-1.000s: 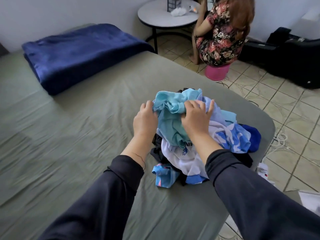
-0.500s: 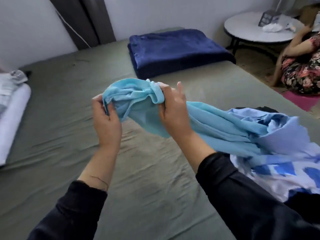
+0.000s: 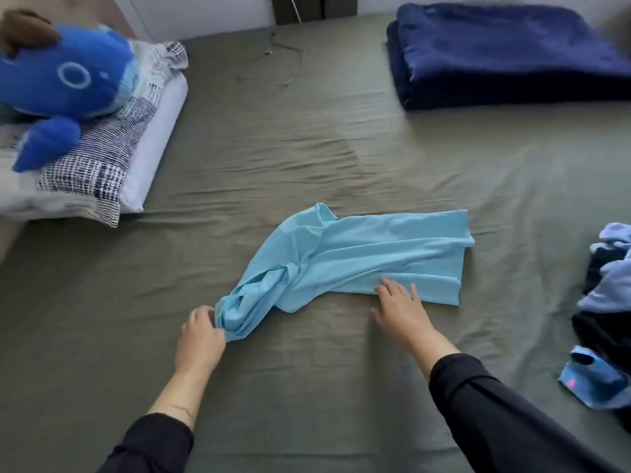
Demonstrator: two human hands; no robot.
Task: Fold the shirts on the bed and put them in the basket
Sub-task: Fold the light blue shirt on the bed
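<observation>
A light blue shirt [image 3: 358,257] lies stretched across the middle of the green bed [image 3: 307,165], its hem to the right and its bunched top end to the left. My left hand [image 3: 201,332] grips that bunched end. My right hand [image 3: 399,307] lies with straight fingers on the shirt's near edge. A pile of other shirts [image 3: 607,319], blue, lilac and dark, sits at the right edge of the bed. No basket is in view.
A folded navy blanket [image 3: 505,52] lies at the far right of the bed. At the far left a patterned pillow [image 3: 102,158] carries a blue plush toy [image 3: 65,83]. A thin cable [image 3: 273,66] trails over the sheet at the back.
The light blue shirt has gone from the pile, through the air, down onto the middle of the bed. My right hand has let go and now lies flat on it.
</observation>
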